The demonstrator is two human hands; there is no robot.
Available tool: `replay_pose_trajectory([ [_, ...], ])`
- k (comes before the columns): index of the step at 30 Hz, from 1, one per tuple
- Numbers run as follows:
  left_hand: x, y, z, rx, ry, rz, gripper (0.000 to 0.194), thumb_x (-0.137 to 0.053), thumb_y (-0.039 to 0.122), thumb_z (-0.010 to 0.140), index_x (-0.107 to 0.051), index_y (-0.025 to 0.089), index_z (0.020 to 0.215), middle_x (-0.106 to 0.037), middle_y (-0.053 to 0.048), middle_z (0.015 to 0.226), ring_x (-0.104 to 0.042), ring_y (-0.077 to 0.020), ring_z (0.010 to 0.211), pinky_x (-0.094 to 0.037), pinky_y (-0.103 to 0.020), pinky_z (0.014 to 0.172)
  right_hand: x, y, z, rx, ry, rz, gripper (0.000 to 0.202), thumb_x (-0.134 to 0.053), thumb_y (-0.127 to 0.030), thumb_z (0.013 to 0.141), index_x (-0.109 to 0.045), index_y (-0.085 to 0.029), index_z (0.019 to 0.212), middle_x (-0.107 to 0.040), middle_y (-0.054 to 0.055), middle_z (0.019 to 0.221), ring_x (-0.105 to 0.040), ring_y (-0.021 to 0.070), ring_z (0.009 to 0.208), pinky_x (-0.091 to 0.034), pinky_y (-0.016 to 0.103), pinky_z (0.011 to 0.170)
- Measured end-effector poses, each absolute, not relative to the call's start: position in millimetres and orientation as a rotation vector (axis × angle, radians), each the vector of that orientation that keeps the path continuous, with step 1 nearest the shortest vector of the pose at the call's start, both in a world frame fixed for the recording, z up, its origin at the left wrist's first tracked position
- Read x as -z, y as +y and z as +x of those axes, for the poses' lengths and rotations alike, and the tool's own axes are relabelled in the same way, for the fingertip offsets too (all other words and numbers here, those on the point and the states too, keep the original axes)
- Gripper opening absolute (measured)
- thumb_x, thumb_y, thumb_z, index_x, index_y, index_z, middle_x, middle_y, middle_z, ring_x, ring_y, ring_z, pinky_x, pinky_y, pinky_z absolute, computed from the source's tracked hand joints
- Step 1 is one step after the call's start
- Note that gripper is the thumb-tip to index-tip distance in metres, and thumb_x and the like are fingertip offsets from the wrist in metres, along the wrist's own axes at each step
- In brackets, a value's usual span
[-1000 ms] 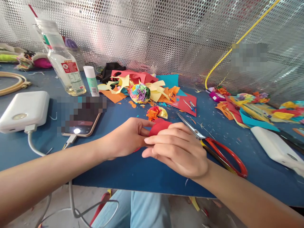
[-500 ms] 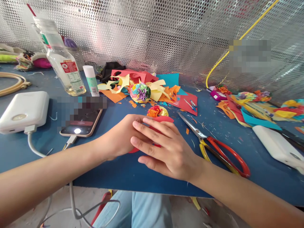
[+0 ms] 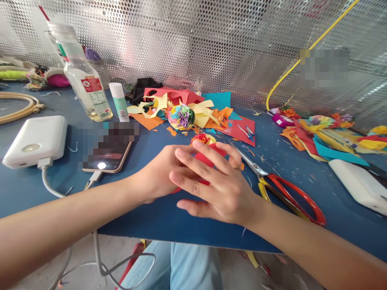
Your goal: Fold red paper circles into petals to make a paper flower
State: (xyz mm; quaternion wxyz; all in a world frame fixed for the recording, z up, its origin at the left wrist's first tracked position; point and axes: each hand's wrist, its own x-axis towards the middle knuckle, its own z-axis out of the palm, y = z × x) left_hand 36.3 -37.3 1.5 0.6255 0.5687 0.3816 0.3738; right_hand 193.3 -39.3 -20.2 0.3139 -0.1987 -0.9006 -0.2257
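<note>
Red paper [image 3: 204,158] lies partly hidden beneath my two hands, near the middle of the blue table. My right hand [image 3: 222,185] is over it, palm down, with its fingers spread across the fingers of my left hand. My left hand [image 3: 166,171] is beside the paper's left side; its fingertips are hidden behind my right hand. Just beyond the hands sits a small red, orange and yellow paper flower [image 3: 203,139]. Farther back is a multicoloured ball of paper flowers [image 3: 181,117]. Scissors [image 3: 260,172] with red and yellow handles lie to the right of my right hand.
A leaning glass bottle [image 3: 90,86], a glue stick [image 3: 119,102], a phone [image 3: 113,151] and a white power bank [image 3: 38,141] with a cable stand or lie left. Coloured scraps [image 3: 181,96] lie behind; a white device [image 3: 358,185] is right. The table's front edge [image 3: 181,241] is near.
The view has shifted slightly, so objects appear a little farther right. My right hand's fingers have spread more, with one finger now bent near the scissors' side.
</note>
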Motion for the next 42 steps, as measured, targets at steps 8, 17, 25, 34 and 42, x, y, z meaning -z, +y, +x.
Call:
replay_pose_trajectory([
  [8,-6.8,-33.3,34.1,-0.849,0.79,1.2,0.031,-0.064,0.011,0.072,-0.063,0.018,0.102,-0.071,-0.002,0.078,-0.064,-0.0115,0.067,-0.049,-0.019,0.063,15.2,-41.0,202.1,0.543,-2.167,-0.458,0.022,-0.049,-0.042,0.084,-0.063,-0.028,0.076,-0.066,-0.006,0.109,-0.058,0.0182,0.1,-0.027,0.041,0.098],
  [17,-6.1,-34.0,33.9,-0.847,0.798,1.21,0.031,-0.062,0.01,0.073,-0.062,0.015,0.103,-0.072,-0.004,0.082,-0.066,-0.015,0.073,-0.05,-0.02,0.063,15.7,-42.7,199.2,0.491,-2.292,-0.387,0.024,-0.047,-0.04,0.086,-0.065,-0.026,0.078,-0.061,-0.003,0.118,-0.048,0.0198,0.114,-0.029,0.041,0.097],
  [25,-5.9,-34.4,34.7,-0.847,0.805,1.303,0.03,-0.064,0.017,0.075,-0.062,0.015,0.105,-0.072,-0.006,0.091,-0.066,-0.0174,0.081,-0.051,-0.022,0.069,14.4,-43.5,198.4,0.529,-2.289,-0.438,0.025,-0.052,-0.038,0.084,-0.062,-0.023,0.101,-0.061,0.002,0.119,-0.047,0.0209,0.115,-0.035,0.039,0.093],
  [34,-4.8,-29.2,31.5,-0.89,0.912,1.36,0.013,-0.07,0.02,0.069,-0.066,0.014,0.08,-0.07,-0.002,0.075,-0.064,-0.0128,0.072,-0.049,-0.02,0.069,15.0,-18.1,206.6,-0.303,-1.721,-0.739,0.041,-0.063,-0.024,0.077,-0.048,-0.022,0.115,-0.056,0.009,0.119,-0.055,0.0203,0.107,-0.05,0.035,0.084],
  [42,-6.8,-26.0,29.3,-0.863,0.882,1.185,0.028,-0.057,0.04,0.08,-0.068,0.015,0.088,-0.07,-0.006,0.079,-0.064,-0.0125,0.068,-0.05,-0.02,0.066,18.0,-0.1,212.5,-0.775,-1.627,-0.701,0.02,-0.066,-0.021,0.075,-0.061,-0.021,0.095,-0.069,-0.001,0.08,-0.066,0.0109,0.072,-0.055,0.022,0.066],
])
